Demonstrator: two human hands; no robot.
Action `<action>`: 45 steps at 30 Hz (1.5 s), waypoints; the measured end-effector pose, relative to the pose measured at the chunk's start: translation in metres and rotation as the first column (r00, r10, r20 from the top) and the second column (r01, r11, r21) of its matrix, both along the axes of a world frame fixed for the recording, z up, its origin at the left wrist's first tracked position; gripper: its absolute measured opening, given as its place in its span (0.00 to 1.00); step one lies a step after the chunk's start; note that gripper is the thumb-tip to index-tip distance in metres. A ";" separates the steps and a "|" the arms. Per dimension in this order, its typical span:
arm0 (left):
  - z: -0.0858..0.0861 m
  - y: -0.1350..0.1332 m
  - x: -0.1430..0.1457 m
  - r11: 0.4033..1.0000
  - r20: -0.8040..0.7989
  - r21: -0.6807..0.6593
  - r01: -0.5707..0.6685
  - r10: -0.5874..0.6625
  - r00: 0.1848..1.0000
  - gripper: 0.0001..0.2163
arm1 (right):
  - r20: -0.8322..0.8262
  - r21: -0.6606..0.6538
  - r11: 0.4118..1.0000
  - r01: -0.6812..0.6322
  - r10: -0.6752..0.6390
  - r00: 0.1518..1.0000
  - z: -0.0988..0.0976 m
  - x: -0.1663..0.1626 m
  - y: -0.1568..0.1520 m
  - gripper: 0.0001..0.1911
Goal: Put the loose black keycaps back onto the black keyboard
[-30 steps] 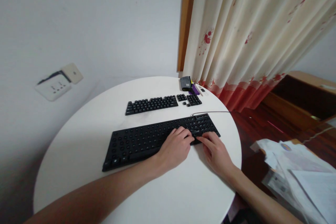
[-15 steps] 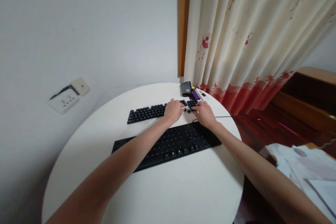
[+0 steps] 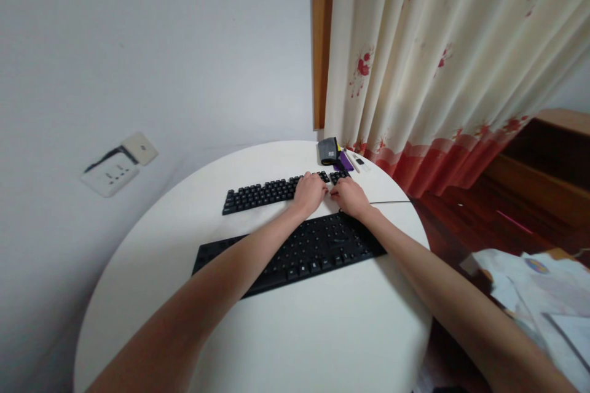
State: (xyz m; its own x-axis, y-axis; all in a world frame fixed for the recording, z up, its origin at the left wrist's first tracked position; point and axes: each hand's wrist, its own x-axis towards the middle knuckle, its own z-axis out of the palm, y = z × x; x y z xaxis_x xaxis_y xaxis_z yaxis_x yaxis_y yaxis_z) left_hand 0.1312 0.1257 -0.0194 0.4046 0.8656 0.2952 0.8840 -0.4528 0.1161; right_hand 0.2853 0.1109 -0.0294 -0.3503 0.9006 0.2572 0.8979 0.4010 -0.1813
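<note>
While both hands are now hovering past the keyboard [image 3: 313, 245], they are leaving behind the near right part of it, where they were working a second ago. The left hand [image 3: 310, 191] is covering the right end of the long block of keycaps [image 3: 260, 193]; the right hand [image 3: 350, 195] is resting over the near side of the number-pad caps [image 3: 340, 175]. Since half a second ago the fingertips have been drawing together and are now nearly meeting. Attention is thus seemingly passing from the base to the loose caps. The fingers are curling inward; whether they are grasping a cap, I cannot tell.

The keyboard is lying across the middle of the round table [image 3: 161, 245], slanting slightly, while the caps are sitting in rows nearer its far edge. Matt black plastic is making up both: the base is showing small studs, the caps squarish, stepped tops. A thin cable [image 3: 391, 201] is running off the table's right edge. By the far right edge, a soft grey pouch [image 3: 328, 151] is sitting beside a purple piece [image 3: 345, 161]. The white tabletop is looking smooth and dully reflective.
</note>
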 end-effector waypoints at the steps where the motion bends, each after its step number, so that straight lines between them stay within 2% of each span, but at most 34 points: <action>1: 0.000 -0.001 0.000 1.000 0.000 -0.003 0.000 0.000 1.000 0.11 | -0.018 0.002 1.000 -0.003 0.003 1.000 0.000 0.000 -0.001 0.09; 7: 0.015 -0.015 0.001 1.000 0.027 0.007 0.017 -0.017 0.999 0.09 | -0.153 0.019 1.000 0.012 -0.009 0.988 0.007 0.008 -0.014 0.09; 9: 0.022 -0.030 -0.001 0.999 0.046 0.019 0.039 -0.040 0.998 0.08 | -0.235 0.036 0.999 0.021 -0.012 0.972 0.011 0.014 -0.027 0.10; 11: 0.026 -0.050 -0.003 0.996 0.075 0.026 0.084 -0.085 0.994 0.07 | -0.390 0.053 0.998 0.017 0.005 0.921 0.013 0.021 -0.045 0.10; 14: 0.024 -0.087 -0.008 0.976 0.222 -0.018 0.216 -0.207 0.953 0.06 | -0.604 0.047 0.999 -0.007 0.034 0.796 0.012 0.031 -0.077 0.08; 16: 0.018 -0.109 -0.010 0.958 0.308 -0.072 0.279 -0.245 0.919 0.05 | -0.651 0.030 1.000 0.005 0.016 0.759 0.007 0.035 -0.098 0.07; 19: 0.008 -0.129 -0.012 0.937 0.407 -0.143 0.318 -0.237 0.882 0.05 | -0.692 -0.004 1.000 0.031 -0.025 0.721 -0.005 0.039 -0.125 0.08; 23: -0.003 -0.135 -0.011 0.926 0.473 -0.194 0.325 -0.201 0.858 0.05 | -0.734 -0.049 0.996 0.072 -0.085 0.674 -0.022 0.038 -0.146 0.09; 27: -0.007 -0.134 -0.011 0.931 0.472 -0.158 0.330 -0.222 0.853 0.05 | -0.757 -0.083 0.993 0.089 -0.121 0.642 -0.031 0.036 -0.152 0.08; 34: -0.008 -0.140 -0.012 0.933 0.408 -0.074 0.351 -0.293 0.865 0.06 | -0.798 -0.052 0.999 -0.014 -0.033 0.602 -0.032 0.039 -0.161 0.07; 38: -0.011 -0.142 -0.012 0.938 0.333 -0.044 0.345 -0.312 0.890 0.07 | -0.780 -0.032 0.993 -0.111 0.045 0.624 -0.032 0.039 -0.168 0.04; 45: -0.011 -0.144 -0.011 0.944 0.290 -0.030 0.330 -0.308 0.906 0.08 | -0.737 -0.010 0.994 -0.109 0.066 0.672 -0.032 0.037 -0.167 0.03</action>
